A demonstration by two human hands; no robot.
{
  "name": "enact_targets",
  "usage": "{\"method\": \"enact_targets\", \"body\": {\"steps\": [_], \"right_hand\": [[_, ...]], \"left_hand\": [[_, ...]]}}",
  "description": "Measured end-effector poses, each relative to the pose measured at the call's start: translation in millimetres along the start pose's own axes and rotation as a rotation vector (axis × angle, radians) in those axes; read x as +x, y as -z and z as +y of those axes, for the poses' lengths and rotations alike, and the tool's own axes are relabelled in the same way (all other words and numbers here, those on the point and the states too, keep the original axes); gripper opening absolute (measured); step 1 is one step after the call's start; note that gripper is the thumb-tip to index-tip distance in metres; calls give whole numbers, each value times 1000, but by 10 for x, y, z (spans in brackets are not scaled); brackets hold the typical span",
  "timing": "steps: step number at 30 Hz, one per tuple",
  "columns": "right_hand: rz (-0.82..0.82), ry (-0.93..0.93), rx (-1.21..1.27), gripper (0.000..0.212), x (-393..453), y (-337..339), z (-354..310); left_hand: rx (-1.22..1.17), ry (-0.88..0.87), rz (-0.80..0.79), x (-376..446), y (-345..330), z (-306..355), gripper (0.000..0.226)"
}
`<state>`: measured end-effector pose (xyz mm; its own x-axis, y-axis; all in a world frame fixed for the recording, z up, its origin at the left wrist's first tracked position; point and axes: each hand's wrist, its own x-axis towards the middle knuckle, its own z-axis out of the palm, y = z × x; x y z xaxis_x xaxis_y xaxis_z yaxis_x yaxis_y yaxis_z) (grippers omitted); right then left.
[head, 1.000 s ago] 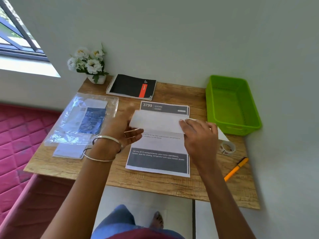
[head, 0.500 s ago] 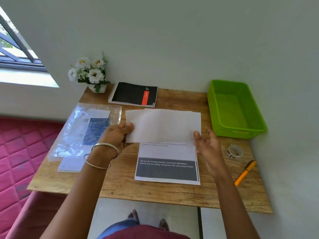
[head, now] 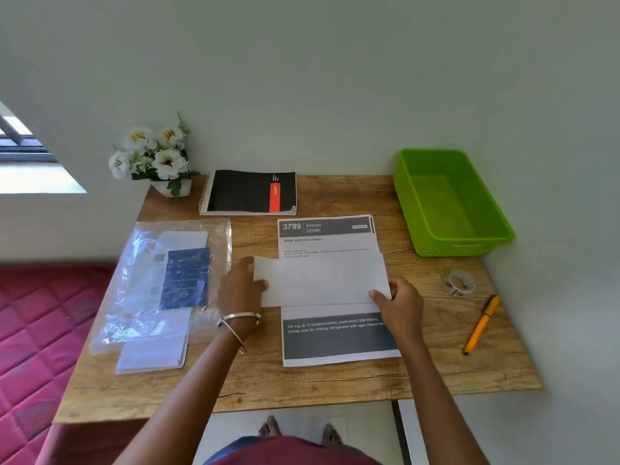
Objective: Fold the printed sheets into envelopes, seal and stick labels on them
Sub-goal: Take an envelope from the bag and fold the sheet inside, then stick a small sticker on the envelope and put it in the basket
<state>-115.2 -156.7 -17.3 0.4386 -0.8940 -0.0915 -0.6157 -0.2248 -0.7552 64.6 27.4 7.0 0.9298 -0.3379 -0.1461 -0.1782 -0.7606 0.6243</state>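
Observation:
A folded white sheet [head: 320, 280] lies across the middle of a stack of printed sheets [head: 332, 340] with grey header and footer bands, at the table's centre. My left hand [head: 240, 290] pinches the folded sheet's left edge, thumb on top. My right hand [head: 397, 302] pinches its lower right corner. A clear plastic bag [head: 161, 280] holding white envelopes and a blue card lies to the left, with a pile of envelopes [head: 152, 352] under its near end. A tape roll [head: 459, 283] sits at the right.
A green plastic basket [head: 449, 203] stands at the back right of the wooden table [head: 268, 380]. A black spiral notebook [head: 250, 192] and a pot of white flowers [head: 157, 159] sit along the back. An orange pen [head: 481, 325] lies near the right edge.
The white sheet came down toward me and now covers the stack's middle, folded narrower. My right hand, open and off the paper half a second ago, now pinches its corner.

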Motion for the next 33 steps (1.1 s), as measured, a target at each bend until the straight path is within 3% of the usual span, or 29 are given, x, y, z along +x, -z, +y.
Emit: {"method": "enact_targets", "body": {"steps": [3,7,9,12,16,19,23,27,33], "right_hand": [[3,-25,-42,56,36,-40,31],[-22,-59,-22,56,87,0,24],[-4,-74,53,44,74,73,6],[220,-76,99,20,72,283,32],[439,-32,-181,16,183,659,271],[420,-21,-483,27,279,833,443],[271,8,-636,29,371,950,587],[222,72,-501,23,426,1060,703],[73,153,154,20,412,1277,751]], "left_hand": [[228,-107,55,-23,-98,-36,54],[421,-136,161,-32,-116,12,54],[364,-189,171,-48,-123,68,46],[184,-296,132,-94,-161,193,29],[24,-459,95,-218,-359,494,15],[-40,-533,16,-369,-587,807,12],[-64,-610,-175,-550,-924,1153,12],[-153,-547,-337,-725,-1151,1465,12],[-318,-546,-316,-850,-1237,1833,22]]}}
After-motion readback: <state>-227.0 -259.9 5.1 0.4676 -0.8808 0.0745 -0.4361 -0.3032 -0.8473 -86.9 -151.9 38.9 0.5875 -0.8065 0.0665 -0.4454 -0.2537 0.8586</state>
